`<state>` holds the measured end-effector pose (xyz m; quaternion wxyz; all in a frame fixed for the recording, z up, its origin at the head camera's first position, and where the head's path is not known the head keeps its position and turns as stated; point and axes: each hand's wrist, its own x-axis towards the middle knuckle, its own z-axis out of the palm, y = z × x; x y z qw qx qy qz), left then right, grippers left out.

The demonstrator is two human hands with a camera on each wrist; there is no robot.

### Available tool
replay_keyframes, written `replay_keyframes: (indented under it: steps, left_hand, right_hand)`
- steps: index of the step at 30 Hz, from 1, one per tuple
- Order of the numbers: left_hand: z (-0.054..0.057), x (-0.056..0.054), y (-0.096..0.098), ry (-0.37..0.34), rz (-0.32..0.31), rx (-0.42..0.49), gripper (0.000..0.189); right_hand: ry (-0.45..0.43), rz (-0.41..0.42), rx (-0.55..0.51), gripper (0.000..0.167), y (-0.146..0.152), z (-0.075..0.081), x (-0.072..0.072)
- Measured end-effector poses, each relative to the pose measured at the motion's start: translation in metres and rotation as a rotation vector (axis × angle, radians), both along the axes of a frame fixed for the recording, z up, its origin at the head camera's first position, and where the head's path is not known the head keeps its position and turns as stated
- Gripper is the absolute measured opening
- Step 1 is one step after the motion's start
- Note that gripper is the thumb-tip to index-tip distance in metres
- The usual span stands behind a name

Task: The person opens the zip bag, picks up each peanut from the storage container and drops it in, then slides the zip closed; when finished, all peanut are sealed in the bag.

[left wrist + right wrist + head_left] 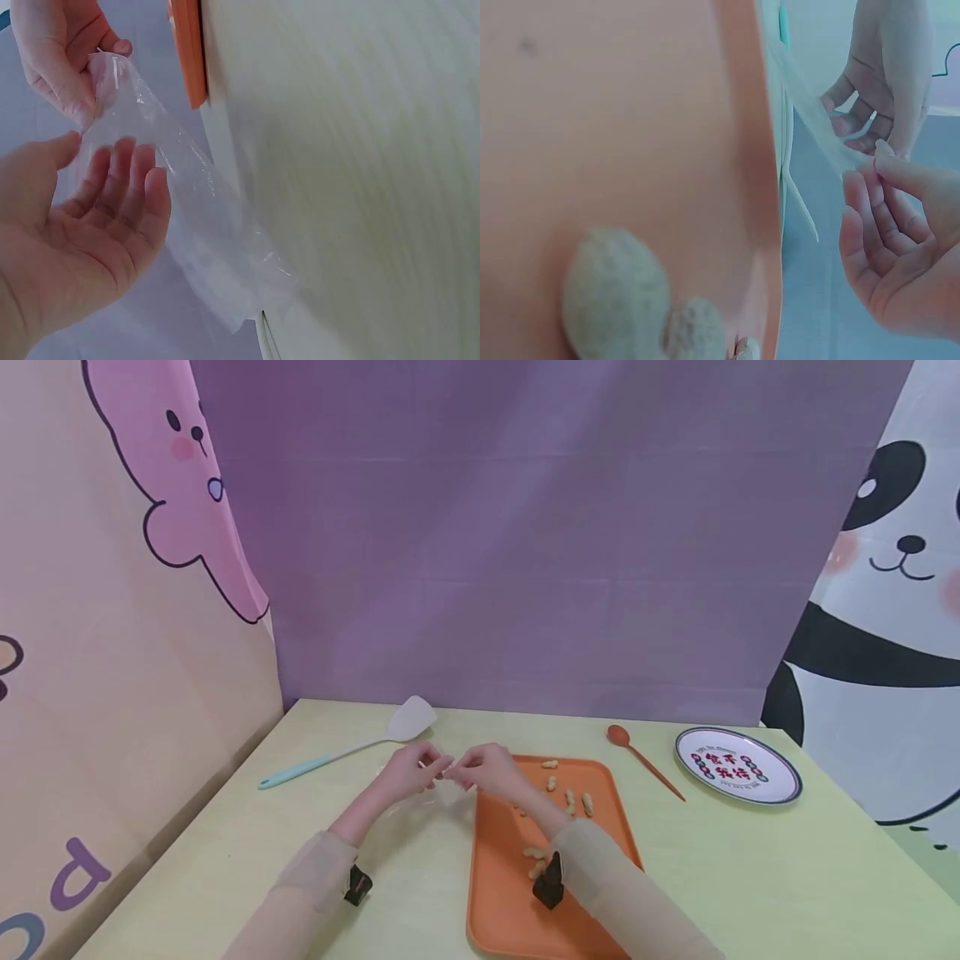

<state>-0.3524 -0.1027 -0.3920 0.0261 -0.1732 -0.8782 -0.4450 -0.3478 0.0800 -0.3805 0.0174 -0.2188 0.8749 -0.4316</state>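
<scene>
A clear plastic bag [214, 225] hangs between the two hands, above the table just left of the orange tray [498, 893]. My right hand [491, 772] pinches the bag's top edge between thumb and fingers. Close beside it, my left hand [408, 771] pinches the same edge at the thumb tip, its other fingers loosely curved against the film. Both sets of fingertips meet at the bag's upper corner in the right wrist view. Several unshelled peanuts [615, 296] lie on the tray beneath the right forearm.
A white spatula [411, 720] with a light blue handle lies behind the left hand. To the right of the tray are a reddish-brown wooden spoon [618, 735] and a white plate [750, 789] with a dark rim and red lettering. Purple cloth [517, 543] hangs behind the table.
</scene>
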Motion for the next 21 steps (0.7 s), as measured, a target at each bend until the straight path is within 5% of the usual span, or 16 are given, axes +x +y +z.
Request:
replay_keyframes:
  steps: [7, 17, 21]
  left_hand:
    - [0.003, 0.001, -0.006, -0.052, -0.078, 0.027, 0.016]
    - [-0.003, 0.003, -0.012, -0.149, -0.089, 0.079, 0.017]
    - [-0.003, 0.003, -0.012, -0.114, -0.072, 0.065, 0.017]
  right_hand:
    - [-0.056, 0.001, -0.028, 0.015, -0.002, 0.001, -0.001]
    - [-0.063, 0.038, -0.004, 0.025, -0.001, -0.002, -0.001]
    - [-0.103, 0.102, -0.003, 0.029, 0.0, -0.005, -0.001]
